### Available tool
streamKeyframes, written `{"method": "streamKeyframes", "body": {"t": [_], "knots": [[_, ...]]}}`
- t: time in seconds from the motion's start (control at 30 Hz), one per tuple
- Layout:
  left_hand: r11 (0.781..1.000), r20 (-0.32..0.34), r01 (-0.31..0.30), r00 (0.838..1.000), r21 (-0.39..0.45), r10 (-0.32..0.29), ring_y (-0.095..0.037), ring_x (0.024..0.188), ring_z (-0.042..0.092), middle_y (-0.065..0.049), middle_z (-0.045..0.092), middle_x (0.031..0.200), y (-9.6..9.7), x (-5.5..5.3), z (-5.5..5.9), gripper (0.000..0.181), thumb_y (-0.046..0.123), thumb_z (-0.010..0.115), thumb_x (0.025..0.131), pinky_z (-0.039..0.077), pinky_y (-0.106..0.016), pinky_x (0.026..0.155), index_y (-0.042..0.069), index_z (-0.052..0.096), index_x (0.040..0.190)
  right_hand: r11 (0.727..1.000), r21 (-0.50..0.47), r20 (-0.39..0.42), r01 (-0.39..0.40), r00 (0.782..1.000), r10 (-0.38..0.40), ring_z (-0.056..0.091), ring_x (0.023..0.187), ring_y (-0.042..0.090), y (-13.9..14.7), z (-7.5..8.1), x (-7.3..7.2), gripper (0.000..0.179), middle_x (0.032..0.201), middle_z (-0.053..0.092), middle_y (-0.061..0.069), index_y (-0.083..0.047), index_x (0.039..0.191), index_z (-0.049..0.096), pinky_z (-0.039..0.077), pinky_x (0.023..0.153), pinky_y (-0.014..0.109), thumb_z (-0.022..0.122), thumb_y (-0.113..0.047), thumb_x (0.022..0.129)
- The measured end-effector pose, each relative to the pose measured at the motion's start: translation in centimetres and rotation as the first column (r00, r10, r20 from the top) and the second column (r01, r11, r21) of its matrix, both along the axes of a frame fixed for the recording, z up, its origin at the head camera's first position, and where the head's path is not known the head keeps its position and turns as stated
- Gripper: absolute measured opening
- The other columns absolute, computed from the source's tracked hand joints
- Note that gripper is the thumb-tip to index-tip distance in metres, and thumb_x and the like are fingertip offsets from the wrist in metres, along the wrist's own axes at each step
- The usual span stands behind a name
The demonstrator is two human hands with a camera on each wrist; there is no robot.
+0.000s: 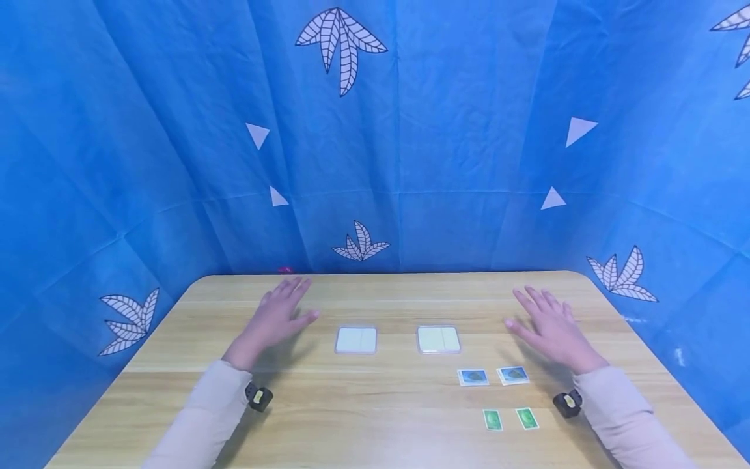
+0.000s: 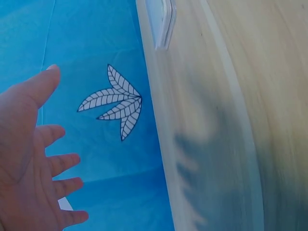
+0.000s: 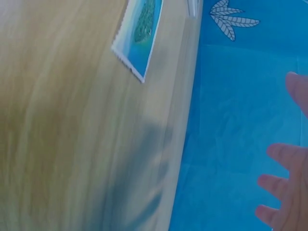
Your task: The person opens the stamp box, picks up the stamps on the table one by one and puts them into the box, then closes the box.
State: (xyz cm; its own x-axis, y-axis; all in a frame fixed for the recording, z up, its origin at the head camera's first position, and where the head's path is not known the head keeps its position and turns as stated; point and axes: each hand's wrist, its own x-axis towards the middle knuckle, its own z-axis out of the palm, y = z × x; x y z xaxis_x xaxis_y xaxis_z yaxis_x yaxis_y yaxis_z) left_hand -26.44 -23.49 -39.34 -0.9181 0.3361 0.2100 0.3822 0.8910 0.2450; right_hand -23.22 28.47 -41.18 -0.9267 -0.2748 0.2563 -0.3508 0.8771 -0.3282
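Over the left part of the table my left hand (image 1: 274, 319) is held with fingers spread, touching nothing. My right hand (image 1: 551, 329) hovers likewise on the other side, its fingers apart and holding nothing. Between them lie two flat clear-edged cases with white inside, a left case (image 1: 356, 340) and a right case (image 1: 439, 339). Nearest to the right hand are two small blue stamp-like cards, one (image 1: 472, 377) beside the other (image 1: 513, 375). Closer to the front lie two green ones, the left green card (image 1: 493, 420) and the right green card (image 1: 527, 418). In the right wrist view a blue card (image 3: 142, 36) shows a scalloped edge.
The wooden table (image 1: 351, 417) has rounded far corners. A blue cloth (image 1: 457, 130) with white leaf and triangle prints hangs behind it and along both sides. Each forearm wears a black wrist device, the left one (image 1: 258, 397) and the right one (image 1: 568, 403).
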Motion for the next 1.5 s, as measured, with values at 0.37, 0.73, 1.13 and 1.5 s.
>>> {"method": "streamKeyframes", "body": {"t": [0.37,0.73,1.13,1.5], "knots": [[0.994,-0.007,0.072,0.997,0.080,-0.072,-0.040,0.139,0.021,-0.017,0.024,0.153,1.7,0.5,-0.1,0.080,0.043,0.062,0.087,0.014,-0.059,0.113,0.009,0.024,0.149,0.999,-0.030,-0.001,-0.045,0.999,0.045,0.014,0.134,0.054,-1.0,-0.2,-0.2,0.074,0.151,0.020,0.026,-0.008,0.148,0.026,0.005,0.103,0.074,0.053,-0.046,0.091],[0.977,0.003,0.131,0.991,0.167,-0.134,-0.036,0.137,0.027,-0.014,0.028,0.152,3.5,0.6,-0.6,0.083,0.036,0.070,0.083,0.024,-0.053,0.112,0.008,0.026,0.148,0.996,-0.053,0.022,-0.078,0.997,0.079,0.013,0.135,0.053,-1.7,-0.3,-0.3,0.074,0.151,0.020,0.026,-0.006,0.147,0.028,0.004,0.104,0.073,0.055,-0.046,0.091],[0.967,0.075,0.132,0.986,0.218,-0.152,-0.030,0.139,0.026,-0.008,0.028,0.153,5.8,0.5,-0.8,0.085,0.042,0.068,0.083,0.024,-0.048,0.113,0.014,0.025,0.149,0.992,-0.042,0.010,-0.122,0.992,0.123,0.017,0.134,0.053,-3.3,-0.8,-0.5,0.074,0.151,0.024,0.024,-0.005,0.145,0.032,0.007,0.105,0.072,0.057,-0.046,0.089],[0.956,0.117,0.145,0.977,0.255,-0.179,-0.030,0.137,0.030,-0.010,0.033,0.150,7.8,0.7,-1.3,0.083,0.037,0.071,0.082,0.026,-0.046,0.113,0.010,0.029,0.148,0.985,-0.034,0.013,-0.168,0.986,0.168,0.020,0.133,0.053,-4.7,-1.2,-1.0,0.074,0.150,0.027,0.024,-0.005,0.145,0.034,0.011,0.104,0.072,0.059,-0.046,0.088]]}}
